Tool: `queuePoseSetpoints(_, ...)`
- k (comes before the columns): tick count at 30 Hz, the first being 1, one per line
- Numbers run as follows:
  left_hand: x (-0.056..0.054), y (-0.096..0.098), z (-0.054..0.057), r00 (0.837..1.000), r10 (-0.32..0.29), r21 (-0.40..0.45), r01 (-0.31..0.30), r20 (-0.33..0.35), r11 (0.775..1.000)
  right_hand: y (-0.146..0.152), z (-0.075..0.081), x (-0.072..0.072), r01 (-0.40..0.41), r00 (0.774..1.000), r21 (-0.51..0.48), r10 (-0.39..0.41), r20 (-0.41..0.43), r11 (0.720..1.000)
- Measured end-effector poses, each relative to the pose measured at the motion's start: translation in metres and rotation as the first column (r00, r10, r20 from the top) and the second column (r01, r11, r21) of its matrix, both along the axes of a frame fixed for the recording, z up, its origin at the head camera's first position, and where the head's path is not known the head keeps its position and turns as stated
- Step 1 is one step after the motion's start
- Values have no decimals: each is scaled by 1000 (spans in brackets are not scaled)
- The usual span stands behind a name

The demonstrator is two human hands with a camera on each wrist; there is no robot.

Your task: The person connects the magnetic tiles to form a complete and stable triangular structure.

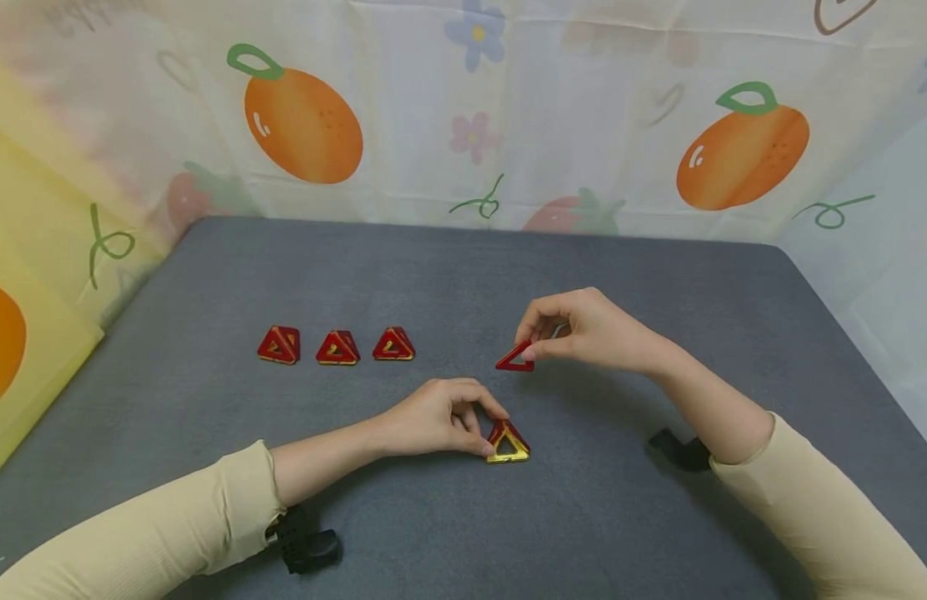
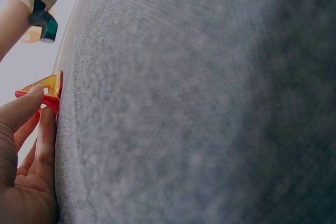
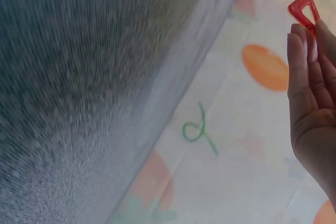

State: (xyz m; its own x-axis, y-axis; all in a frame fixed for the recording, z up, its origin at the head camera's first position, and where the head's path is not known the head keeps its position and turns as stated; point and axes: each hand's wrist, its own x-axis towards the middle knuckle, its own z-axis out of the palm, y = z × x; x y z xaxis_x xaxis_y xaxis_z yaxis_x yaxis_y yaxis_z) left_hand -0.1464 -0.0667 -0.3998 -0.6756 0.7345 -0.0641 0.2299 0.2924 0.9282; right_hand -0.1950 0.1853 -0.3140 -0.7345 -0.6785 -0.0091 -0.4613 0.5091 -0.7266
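My right hand (image 1: 594,329) pinches a red triangular magnetic tile (image 1: 516,357) by one edge, held in the air above the grey table. In the right wrist view the same red tile (image 3: 305,8) sticks up from between thumb and fingertips. My left hand (image 1: 441,421) is nearer the front, its thumb and fingers pinching the side of a small build of red and yellow triangular tiles (image 1: 508,452) that stands on the table. The left wrist view shows the build's yellow and red pieces (image 2: 51,98) at the fingertips. The right tile and this build are apart.
In a row to the left stand three small red pyramids with gold edges: one at the left (image 1: 279,345), a middle one (image 1: 338,347) and one at the right (image 1: 393,344). A fruit-print cloth (image 1: 411,108) hangs behind the table (image 1: 463,275). Both wrists wear dark devices.
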Motion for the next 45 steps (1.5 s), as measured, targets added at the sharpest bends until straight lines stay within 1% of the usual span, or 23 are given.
queuePoseSetpoints(5,-1,0,0,1000,-2,-1,2,-11,1000,-4,0,19,-84,996,-26,85,32,996)
queuePoseSetpoints(12,-1,1,0,1000,-2,-14,2,-19,1000,-5,-8,40,-175,984,-26,176,33,984)
queuePoseSetpoints(15,-1,1,0,1000,-9,-17,8,-29,1000,-7,-13,46,-205,977,-32,207,46,978)
queuePoseSetpoints(20,-1,1,1,999,-6,-18,5,-46,1000,-11,-22,54,-232,970,-25,233,67,972)
queuePoseSetpoints(23,-1,1,0,999,1,-16,-1,-39,1000,-13,-26,57,-247,966,-6,247,74,969)
queuePoseSetpoints(27,-1,1,-1,999,7,-12,-8,-34,1000,-15,-29,59,-255,966,29,253,45,967)
queuePoseSetpoints(33,-1,1,-2,999,11,-11,-11,-38,1000,-17,-33,61,-241,970,46,241,13,969)
queuePoseSetpoints(40,-1,0,-2,999,-4,-1,4,-36,1000,-19,-33,61,-180,983,69,181,-8,981)
queuePoseSetpoints(45,-1,1,-2,999,-8,-5,8,-41,1000,-19,-35,59,-155,987,81,159,-38,984)
